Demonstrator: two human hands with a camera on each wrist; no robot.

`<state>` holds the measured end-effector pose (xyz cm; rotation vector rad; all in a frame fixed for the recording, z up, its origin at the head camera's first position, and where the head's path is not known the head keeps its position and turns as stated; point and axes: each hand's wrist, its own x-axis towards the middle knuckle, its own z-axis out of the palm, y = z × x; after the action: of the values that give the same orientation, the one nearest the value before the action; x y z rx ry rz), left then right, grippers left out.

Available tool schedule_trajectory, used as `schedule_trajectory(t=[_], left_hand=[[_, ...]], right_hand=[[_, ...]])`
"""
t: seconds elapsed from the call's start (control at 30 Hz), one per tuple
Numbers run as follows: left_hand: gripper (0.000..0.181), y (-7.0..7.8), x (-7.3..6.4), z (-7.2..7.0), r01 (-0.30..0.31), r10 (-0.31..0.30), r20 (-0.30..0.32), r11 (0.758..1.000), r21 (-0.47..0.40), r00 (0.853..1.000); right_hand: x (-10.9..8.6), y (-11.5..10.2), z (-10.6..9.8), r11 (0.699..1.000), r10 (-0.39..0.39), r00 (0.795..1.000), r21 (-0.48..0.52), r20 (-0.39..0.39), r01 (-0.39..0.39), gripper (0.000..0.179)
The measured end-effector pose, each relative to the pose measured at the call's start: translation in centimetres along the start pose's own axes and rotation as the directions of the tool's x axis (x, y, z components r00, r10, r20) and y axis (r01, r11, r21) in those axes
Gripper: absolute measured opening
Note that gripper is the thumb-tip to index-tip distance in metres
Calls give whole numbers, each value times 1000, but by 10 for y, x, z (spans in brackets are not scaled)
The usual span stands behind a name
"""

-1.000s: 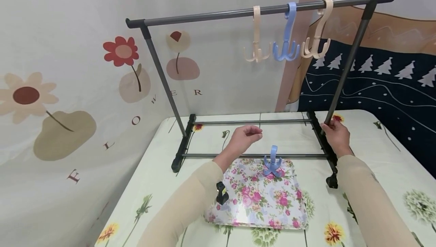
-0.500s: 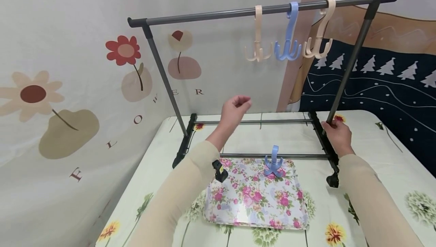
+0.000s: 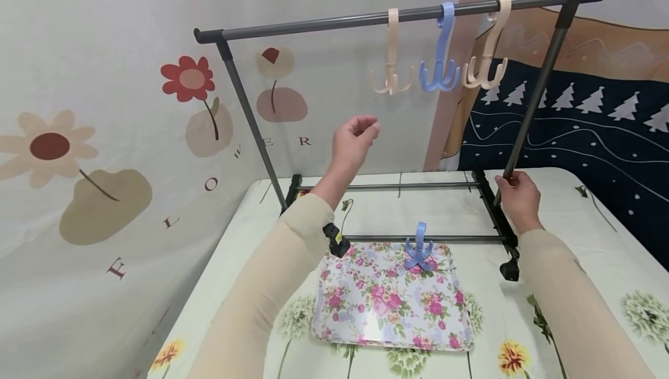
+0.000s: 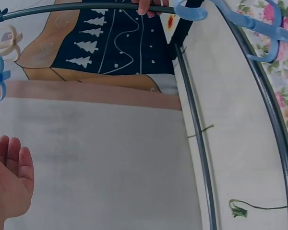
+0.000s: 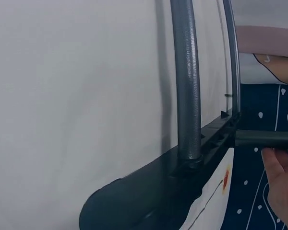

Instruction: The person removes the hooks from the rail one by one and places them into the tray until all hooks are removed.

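My left hand (image 3: 352, 144) is raised in front of the rack, below and left of the nearest beige hook (image 3: 392, 68), its fingers loosely bent and nothing held. In the left wrist view the hand (image 4: 12, 177) shows at the lower left edge. With my right hand (image 3: 518, 199) I grip the right upright pole (image 3: 533, 100) of the dark metal rack near its foot. Right of that beige hook, a blue hook (image 3: 440, 54) and another beige hook (image 3: 488, 48) hang from the top bar (image 3: 324, 23). A further blue four-prong hook (image 3: 418, 251) stands on the floral tray (image 3: 381, 309).
The rack's base has two crossbars (image 3: 428, 238) between black feet (image 3: 506, 228). A flower-print cloth (image 3: 585, 309) covers the table. Behind stands a pale printed curtain (image 3: 130, 106), with a dark tree-pattern cloth (image 3: 601, 129) at the right.
My left hand has risen from just above the base crossbars to well above them, shifting slightly left. The right hand stays on the pole, and the hooks hang in the same places.
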<state>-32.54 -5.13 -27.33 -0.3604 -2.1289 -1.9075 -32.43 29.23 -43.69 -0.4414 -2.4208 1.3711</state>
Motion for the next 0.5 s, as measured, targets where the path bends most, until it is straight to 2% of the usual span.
schedule_trajectory(t=[0.23, 0.5], left_hand=[[21, 18, 7, 0, -32, 37, -90, 998, 62, 995], [23, 44, 16, 4, -40, 54, -205, 997, 70, 977]], right_hand=[[-1, -4, -2, 997, -61, 998, -40, -18, 60, 45], [-2, -4, -2, 999, -30, 1000, -22, -4, 30, 48]])
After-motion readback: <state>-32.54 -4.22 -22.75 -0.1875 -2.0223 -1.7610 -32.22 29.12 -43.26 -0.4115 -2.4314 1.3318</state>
